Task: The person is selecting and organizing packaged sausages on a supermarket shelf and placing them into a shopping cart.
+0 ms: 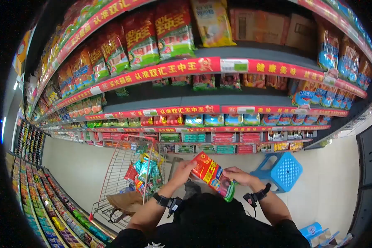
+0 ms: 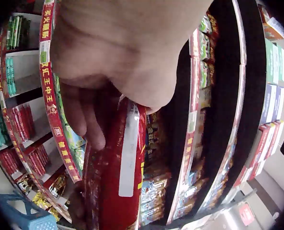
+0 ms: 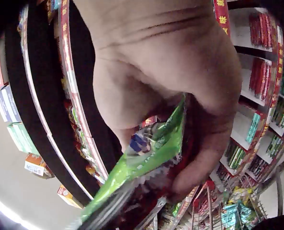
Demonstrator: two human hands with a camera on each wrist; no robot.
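Note:
A red packet with yellow lettering and a green end [image 1: 212, 173] is held in front of the body between both hands. The left hand [image 1: 183, 173] grips its red end, and the left wrist view shows that hand [image 2: 118, 52] with fingers curled round the red packet [image 2: 115, 191]. At the other end the right hand [image 1: 240, 176] pinches the packet near the green edge. In the right wrist view the right hand [image 3: 166, 81] has thumb and fingers round the green crinkled end [image 3: 146, 163].
Shelves of packaged goods [image 1: 138, 74] curve across the front. A shopping cart [image 1: 107, 182] with several packets [image 1: 149, 173] and a brown bag [image 1: 126, 202] stands left. A blue stool [image 1: 282, 170] is on the right. More shelves [image 1: 41, 202] line the lower left.

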